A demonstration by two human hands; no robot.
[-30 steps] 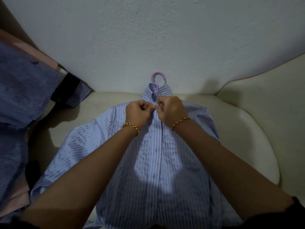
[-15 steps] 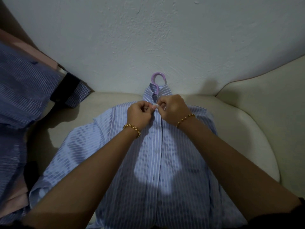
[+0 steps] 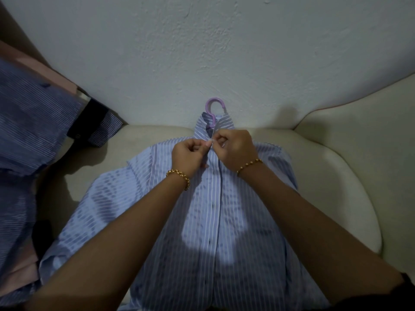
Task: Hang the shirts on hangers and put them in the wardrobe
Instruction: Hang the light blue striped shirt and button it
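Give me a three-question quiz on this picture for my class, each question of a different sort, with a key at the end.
1. True or false: the striped shirt already hangs inside a wardrobe.
2. What colour is the hanger hook sticking out of the collar? A green, B purple, C black.
3. Fill the gap: the left hand and the right hand both pinch the shirt's front just below the ____.
Key: 1 false, it lies flat on the cream sofa. 2 B. 3 collar.
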